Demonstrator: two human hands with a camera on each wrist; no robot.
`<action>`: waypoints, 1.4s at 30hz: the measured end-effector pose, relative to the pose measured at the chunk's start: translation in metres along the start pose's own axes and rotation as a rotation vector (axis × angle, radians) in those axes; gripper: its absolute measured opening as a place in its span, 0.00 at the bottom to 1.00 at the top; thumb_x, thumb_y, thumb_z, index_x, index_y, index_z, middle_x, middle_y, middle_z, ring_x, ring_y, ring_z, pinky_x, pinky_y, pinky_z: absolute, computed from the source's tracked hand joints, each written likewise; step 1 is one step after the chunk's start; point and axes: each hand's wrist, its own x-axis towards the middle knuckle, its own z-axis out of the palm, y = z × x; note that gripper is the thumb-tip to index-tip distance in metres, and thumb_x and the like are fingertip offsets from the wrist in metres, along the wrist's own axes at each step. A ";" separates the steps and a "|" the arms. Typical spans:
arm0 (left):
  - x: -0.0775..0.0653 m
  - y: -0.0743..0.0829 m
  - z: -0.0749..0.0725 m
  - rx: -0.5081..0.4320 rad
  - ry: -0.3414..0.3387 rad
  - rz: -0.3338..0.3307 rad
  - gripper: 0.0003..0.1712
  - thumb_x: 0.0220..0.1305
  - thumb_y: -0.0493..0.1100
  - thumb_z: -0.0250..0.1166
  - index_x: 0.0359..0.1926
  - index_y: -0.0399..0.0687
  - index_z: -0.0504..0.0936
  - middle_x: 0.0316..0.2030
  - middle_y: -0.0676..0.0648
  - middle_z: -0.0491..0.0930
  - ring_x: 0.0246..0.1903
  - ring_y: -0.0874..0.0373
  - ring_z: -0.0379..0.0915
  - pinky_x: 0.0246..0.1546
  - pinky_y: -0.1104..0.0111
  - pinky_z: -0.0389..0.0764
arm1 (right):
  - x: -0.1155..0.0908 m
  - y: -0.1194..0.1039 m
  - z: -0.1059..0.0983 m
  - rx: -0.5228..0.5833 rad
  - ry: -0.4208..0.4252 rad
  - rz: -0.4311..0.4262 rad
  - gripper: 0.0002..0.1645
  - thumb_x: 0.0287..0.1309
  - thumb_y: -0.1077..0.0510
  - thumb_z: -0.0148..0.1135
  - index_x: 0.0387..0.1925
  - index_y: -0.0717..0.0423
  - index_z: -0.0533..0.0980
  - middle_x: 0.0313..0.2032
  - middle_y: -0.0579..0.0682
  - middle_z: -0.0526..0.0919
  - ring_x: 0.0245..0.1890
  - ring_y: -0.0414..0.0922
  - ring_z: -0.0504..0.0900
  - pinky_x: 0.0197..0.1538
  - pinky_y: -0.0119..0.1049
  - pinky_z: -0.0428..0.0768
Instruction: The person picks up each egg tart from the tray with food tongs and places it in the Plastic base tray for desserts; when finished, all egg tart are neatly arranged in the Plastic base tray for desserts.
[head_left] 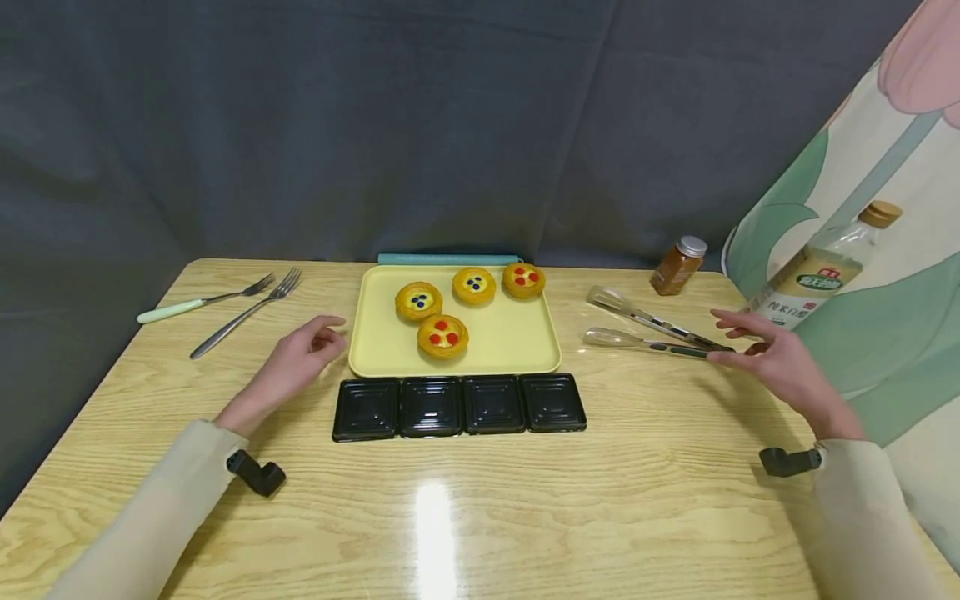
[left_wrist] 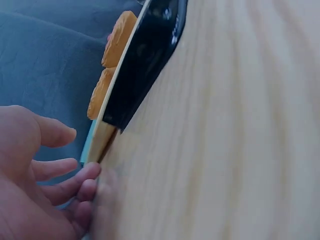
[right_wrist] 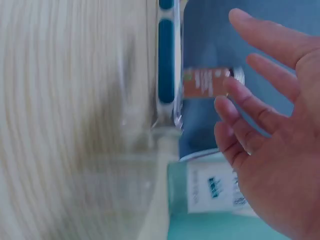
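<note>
"where could a hand pass?"
"across bare tabletop [head_left: 600, 500] in front of the black trays [head_left: 492, 404]; at the right hand [head_left: 783, 367], tongs [head_left: 667, 325] and a bottle [head_left: 813, 275] crowd the way."

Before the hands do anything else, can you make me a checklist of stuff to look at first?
1. Right hand holding the tongs: not ok; its fingers are open near the handle end.
2. Tongs' two tips spread apart: ok.
3. All four tarts on the yellow tray: ok.
4. Square black dishes free of tarts: ok, all four.
5. Left hand not touching the tray: cannot tell; its fingertips are very close to the edge.
</note>
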 end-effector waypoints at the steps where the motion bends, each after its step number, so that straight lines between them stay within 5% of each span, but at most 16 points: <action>1: 0.000 -0.002 0.001 -0.017 0.001 -0.003 0.29 0.78 0.47 0.55 0.70 0.34 0.67 0.53 0.35 0.77 0.52 0.43 0.73 0.48 0.55 0.73 | 0.001 0.004 -0.001 0.006 -0.005 0.009 0.36 0.63 0.58 0.71 0.71 0.54 0.70 0.52 0.24 0.73 0.51 0.30 0.70 0.43 0.21 0.69; 8: 0.005 -0.013 0.010 -0.092 0.030 0.014 0.28 0.78 0.46 0.54 0.71 0.34 0.66 0.53 0.36 0.75 0.52 0.44 0.71 0.53 0.53 0.70 | 0.006 0.021 -0.004 0.034 -0.072 0.030 0.37 0.66 0.56 0.68 0.73 0.52 0.68 0.56 0.26 0.73 0.54 0.36 0.70 0.45 0.19 0.69; 16: 0.007 -0.013 0.024 -0.013 0.137 0.084 0.24 0.76 0.42 0.56 0.67 0.34 0.73 0.50 0.37 0.79 0.53 0.40 0.69 0.58 0.43 0.52 | 0.017 0.034 0.000 0.070 -0.178 0.052 0.40 0.66 0.54 0.67 0.76 0.53 0.64 0.66 0.47 0.72 0.57 0.40 0.71 0.47 0.18 0.71; 24: 0.006 -0.012 0.027 0.029 0.170 0.069 0.24 0.76 0.41 0.54 0.68 0.36 0.73 0.52 0.38 0.79 0.55 0.41 0.67 0.54 0.47 0.53 | 0.030 0.033 0.008 0.022 -0.233 0.057 0.42 0.65 0.52 0.69 0.76 0.53 0.63 0.67 0.55 0.72 0.54 0.34 0.72 0.47 0.19 0.70; 31: 0.005 -0.010 0.027 0.018 0.167 0.070 0.24 0.74 0.37 0.56 0.68 0.36 0.73 0.51 0.39 0.79 0.55 0.42 0.66 0.54 0.46 0.52 | 0.037 0.022 0.016 -0.054 -0.251 0.008 0.41 0.63 0.51 0.71 0.74 0.55 0.66 0.64 0.62 0.74 0.55 0.48 0.72 0.46 0.22 0.67; 42: 0.005 -0.012 0.027 0.002 0.173 0.065 0.24 0.73 0.38 0.56 0.68 0.36 0.73 0.51 0.39 0.80 0.56 0.42 0.66 0.55 0.46 0.52 | 0.046 0.014 0.028 -0.102 -0.287 -0.052 0.41 0.61 0.52 0.73 0.72 0.56 0.68 0.65 0.65 0.70 0.58 0.60 0.70 0.52 0.44 0.67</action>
